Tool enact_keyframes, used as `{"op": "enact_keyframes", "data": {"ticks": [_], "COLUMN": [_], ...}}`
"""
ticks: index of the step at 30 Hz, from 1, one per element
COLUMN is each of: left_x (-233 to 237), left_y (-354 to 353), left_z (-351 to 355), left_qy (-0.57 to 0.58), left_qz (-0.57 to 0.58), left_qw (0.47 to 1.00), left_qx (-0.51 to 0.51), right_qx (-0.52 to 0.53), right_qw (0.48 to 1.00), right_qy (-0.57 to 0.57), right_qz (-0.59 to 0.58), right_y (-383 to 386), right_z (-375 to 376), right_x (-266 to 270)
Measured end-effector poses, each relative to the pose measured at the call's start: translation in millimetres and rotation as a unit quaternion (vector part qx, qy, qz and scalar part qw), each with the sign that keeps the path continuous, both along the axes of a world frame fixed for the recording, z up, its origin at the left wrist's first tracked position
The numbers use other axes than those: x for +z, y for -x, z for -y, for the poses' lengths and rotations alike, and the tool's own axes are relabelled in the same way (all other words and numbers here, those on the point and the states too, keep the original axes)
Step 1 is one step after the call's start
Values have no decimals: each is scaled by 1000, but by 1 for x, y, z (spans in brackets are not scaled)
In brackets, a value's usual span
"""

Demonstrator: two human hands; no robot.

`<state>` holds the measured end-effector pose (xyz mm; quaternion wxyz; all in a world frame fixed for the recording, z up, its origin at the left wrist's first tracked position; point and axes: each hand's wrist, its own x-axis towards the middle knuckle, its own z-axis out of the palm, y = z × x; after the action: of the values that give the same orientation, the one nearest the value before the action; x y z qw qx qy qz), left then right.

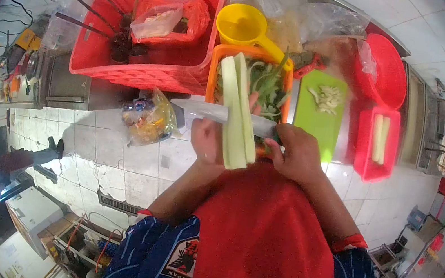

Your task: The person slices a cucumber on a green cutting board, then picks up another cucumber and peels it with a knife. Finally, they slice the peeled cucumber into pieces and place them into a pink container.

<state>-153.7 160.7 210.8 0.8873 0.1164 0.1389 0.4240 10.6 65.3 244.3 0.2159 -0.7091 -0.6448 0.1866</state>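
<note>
Two long, pale-green peeled vegetable pieces (234, 119) stand side by side in my left hand (208, 140), whose fingers partly show behind them. My right hand (295, 149) is closed round the handle end of a broad-bladed knife (201, 109). The blade runs sideways behind the vegetable pieces and sticks out past them on the left. Under and beyond my hands is an orange basket (287, 96) holding green leaves and peelings (268, 86).
A yellow ladle (241, 23) rests at the basket's far edge. Right of it, a green cutting board (317, 129) carries cut pieces (327, 98). A pink tray (365, 169) holds two pale lengths. A red crate (140, 79) stands left; a person (9, 160) is farther left.
</note>
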Motion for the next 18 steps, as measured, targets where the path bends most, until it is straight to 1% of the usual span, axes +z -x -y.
{"op": "enact_keyframes", "data": {"ticks": [2, 3, 5, 6, 8, 11, 12, 13, 15, 18], "left_x": [-3, -7, -15, -11, 4, 10, 5, 4, 7, -2], "left_y": [5, 7, 14, 17, 21, 20, 17, 17, 18, 21], "left_z": [-2, -3, -7, -8, -13, -12, -11, -9, -6, -3], "left_qy": [-66, -64, -148, -144, -146, -142, -142, -140, -111, -127], "left_qz": [18, 19, -70, -71, -176, -203, -179, -179, -180, -208], "left_qw": [998, 998, 985, 986, 966, 958, 962, 962, 961, 955], "left_qx": [-6, -8, -46, -45, -121, -146, -149, -151, -180, -169], "right_qx": [6, 15, 20, 28, 39, 53, 57, 56, 67, 75], "right_qw": [1000, 1000, 999, 999, 999, 996, 995, 995, 996, 994], "right_qy": [12, 22, 23, 24, 35, 59, 73, 76, 45, 64], "right_qz": [3, 6, 9, 12, 13, 27, 41, 41, 28, 52], "right_y": [0, 0, 1, 2, 1, 4, 5, 5, 6, 2], "right_z": [-3, -4, -6, -6, -7, -14, -18, -20, -23, -20], "right_x": [3, 4, 7, 7, 7, 12, 13, 12, 9, 6]}}
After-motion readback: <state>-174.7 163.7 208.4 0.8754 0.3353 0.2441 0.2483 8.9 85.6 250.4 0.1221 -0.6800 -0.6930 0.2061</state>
